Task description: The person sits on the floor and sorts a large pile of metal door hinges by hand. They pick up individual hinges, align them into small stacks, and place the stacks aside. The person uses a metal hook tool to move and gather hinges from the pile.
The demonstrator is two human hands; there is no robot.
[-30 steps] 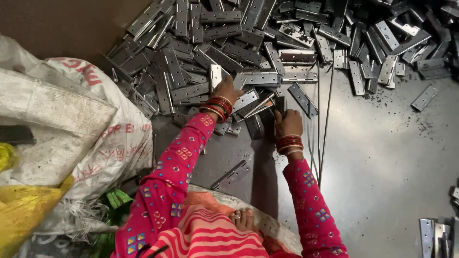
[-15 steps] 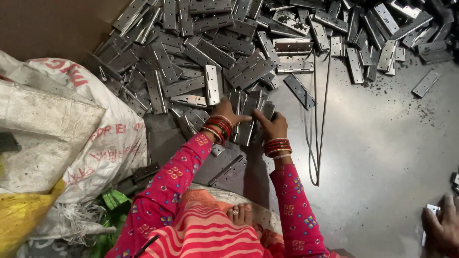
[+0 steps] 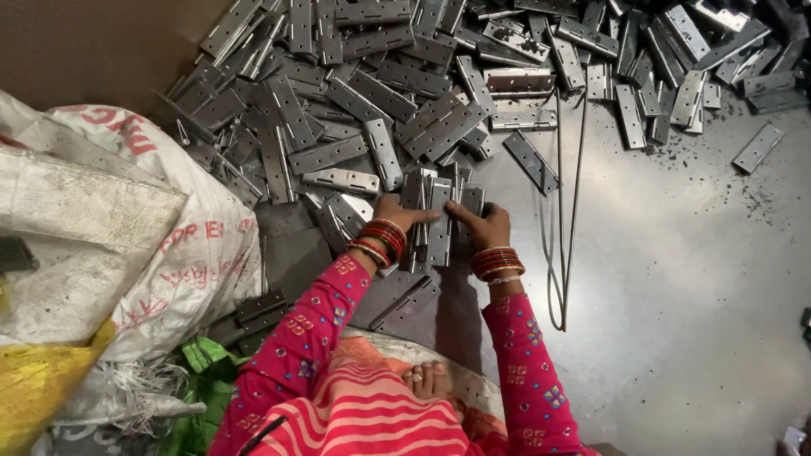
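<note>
Both hands on a small upright bunch of metal hinges (image 3: 439, 215), set on the grey floor (image 3: 676, 295) at the near edge of the big hinge pile (image 3: 380, 93). Left hand (image 3: 397, 211) and right hand (image 3: 481, 224) press the bunch from either side, fingers closed on it. Best to square the leaves evenly before lifting, I'd judge. Half a second ago the hands sat closer together; they have since spread round the bunch. Thin wire loop (image 3: 566, 211) lies just right.

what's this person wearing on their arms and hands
Both arms wear long bright pink sleeves printed with small square motifs in orange, yellow and blue. The left hand and right hand are bare, without gloves; each wrist carries a stack of red bangles edged with thin metallic ones.
</note>
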